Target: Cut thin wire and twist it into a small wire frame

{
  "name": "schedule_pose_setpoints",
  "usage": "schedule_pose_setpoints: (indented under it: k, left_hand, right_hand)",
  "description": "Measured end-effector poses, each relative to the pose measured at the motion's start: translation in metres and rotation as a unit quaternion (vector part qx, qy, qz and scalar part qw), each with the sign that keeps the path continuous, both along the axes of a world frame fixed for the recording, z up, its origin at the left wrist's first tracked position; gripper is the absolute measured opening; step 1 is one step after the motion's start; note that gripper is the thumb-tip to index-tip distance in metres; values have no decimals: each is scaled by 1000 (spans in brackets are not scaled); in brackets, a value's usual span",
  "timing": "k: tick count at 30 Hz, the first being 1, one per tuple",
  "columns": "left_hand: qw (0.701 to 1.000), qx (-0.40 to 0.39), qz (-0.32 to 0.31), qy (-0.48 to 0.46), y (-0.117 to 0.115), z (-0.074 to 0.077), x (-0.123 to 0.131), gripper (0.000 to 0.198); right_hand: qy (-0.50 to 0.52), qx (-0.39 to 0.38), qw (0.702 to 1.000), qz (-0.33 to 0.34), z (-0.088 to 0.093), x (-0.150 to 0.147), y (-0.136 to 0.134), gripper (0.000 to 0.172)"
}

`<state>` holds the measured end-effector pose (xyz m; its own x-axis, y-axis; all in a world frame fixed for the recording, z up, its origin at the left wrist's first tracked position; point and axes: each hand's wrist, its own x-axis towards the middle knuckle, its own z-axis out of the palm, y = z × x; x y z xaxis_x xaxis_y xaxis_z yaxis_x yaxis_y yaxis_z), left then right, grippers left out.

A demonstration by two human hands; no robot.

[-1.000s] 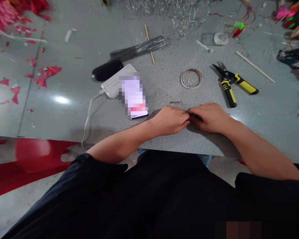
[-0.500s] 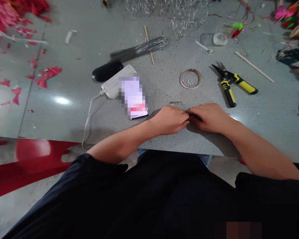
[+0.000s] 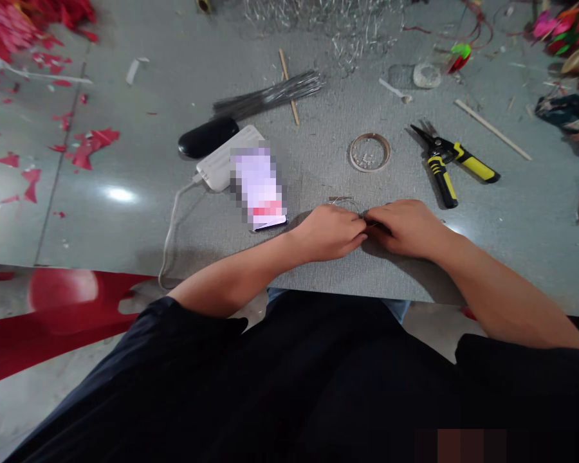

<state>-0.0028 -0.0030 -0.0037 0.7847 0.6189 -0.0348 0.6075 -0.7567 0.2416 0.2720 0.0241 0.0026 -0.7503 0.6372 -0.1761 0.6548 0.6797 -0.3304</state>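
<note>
Close to the table's front edge, my left hand [image 3: 332, 231] and my right hand [image 3: 408, 226] meet with their fingertips together. Both are closed on a thin wire [image 3: 350, 203], which curves out in a loop beyond my left fingers. The rest of the wire is hidden by my fingers. Above my hands lies a round tape-like ring [image 3: 369, 153] with small bits inside it. Pliers with yellow and black handles [image 3: 442, 164] rest with jaws apart, beyond my right hand. A lit phone [image 3: 262, 186] leans on a white power strip [image 3: 229, 157], left of my left hand.
A bundle of straight wires [image 3: 270, 93] lies across a thin stick [image 3: 289, 90]. Many bent wires [image 3: 328, 26] are heaped at the back. A black case [image 3: 207, 138] touches the power strip. Red scraps [image 3: 91, 146] litter the left side; another stick [image 3: 493, 130] is at the right.
</note>
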Motion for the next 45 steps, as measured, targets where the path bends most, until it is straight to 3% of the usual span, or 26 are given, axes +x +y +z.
schedule_pose_setpoints:
  k: [45]
  left_hand:
    - [1000,-16,3,12,0,6,1,37]
  right_hand:
    - [4,-1,1000,1,2,0,0,20]
